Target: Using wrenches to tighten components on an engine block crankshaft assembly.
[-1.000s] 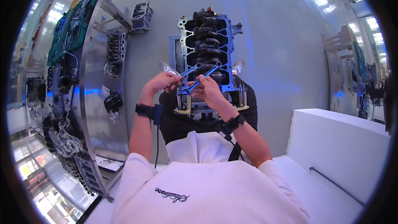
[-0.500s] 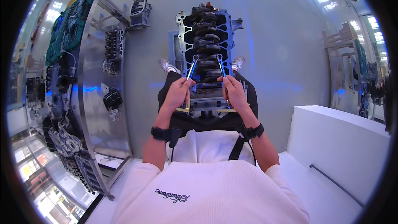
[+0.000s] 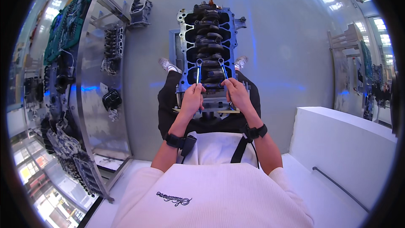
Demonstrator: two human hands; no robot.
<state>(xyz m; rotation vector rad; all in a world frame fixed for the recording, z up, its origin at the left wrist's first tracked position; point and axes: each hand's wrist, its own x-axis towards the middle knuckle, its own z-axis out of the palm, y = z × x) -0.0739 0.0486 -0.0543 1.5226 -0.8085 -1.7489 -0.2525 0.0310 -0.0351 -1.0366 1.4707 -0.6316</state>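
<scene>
An engine block with a dark crankshaft along its middle stands between my legs. My left hand is closed round the lower part of a shiny wrench; the ring end points away from me, over the block's near half. My right hand grips a second wrench the same way, its ring end beside the crankshaft. The two wrenches lie a short way apart, the left one nearly straight, the right one leaning left at its far end. Whether either ring sits on a bolt I cannot tell.
On my left a metal workbench carries a green tool case and engine parts. Another casting lies on the floor at the far left, near a cylinder head. A white box-like block stands on my right.
My left hand has moved nearer to me and right, turning its wrench more upright. The right wrench's ring end has shifted slightly left and nearer. The whole view has shifted a little.
</scene>
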